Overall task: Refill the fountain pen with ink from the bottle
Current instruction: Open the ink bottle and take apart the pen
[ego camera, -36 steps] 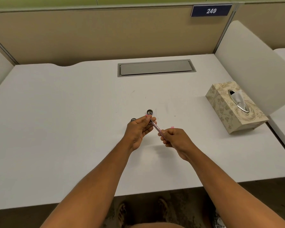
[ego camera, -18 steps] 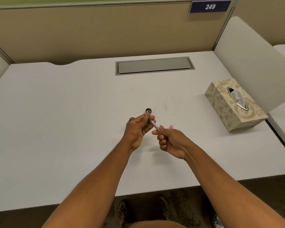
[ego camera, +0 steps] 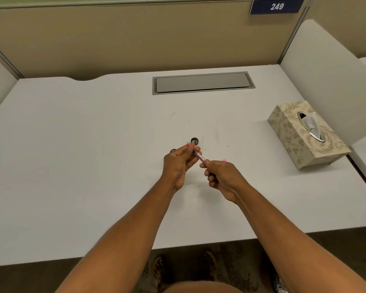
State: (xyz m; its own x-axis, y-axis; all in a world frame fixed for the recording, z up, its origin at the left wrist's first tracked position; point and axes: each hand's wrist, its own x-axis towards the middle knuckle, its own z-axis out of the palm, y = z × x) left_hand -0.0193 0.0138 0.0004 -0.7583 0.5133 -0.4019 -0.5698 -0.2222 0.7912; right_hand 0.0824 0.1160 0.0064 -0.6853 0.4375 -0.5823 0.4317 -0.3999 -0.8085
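A slim pink fountain pen (ego camera: 200,157) is held between both hands above the middle of the white desk (ego camera: 93,166). My left hand (ego camera: 179,164) pinches its far end with thumb and fingertips. My right hand (ego camera: 223,179) is closed around its near end. A small dark ink bottle (ego camera: 194,141) stands open on the desk just behind my left fingertips. A small dark cap (ego camera: 173,150) peeks out at the left of my left hand, mostly hidden. A small pink piece (ego camera: 224,160) lies on the desk just beyond my right hand.
A patterned tissue box (ego camera: 304,136) sits at the right side of the desk. A grey cable hatch (ego camera: 203,83) is set into the desk at the back. Beige partitions enclose the desk, with a white divider panel (ego camera: 325,81) on the right.
My right hand has shifted slightly along the pen and turned a little; my left hand keeps its pinch on the far end. The bottle and cap have not moved.
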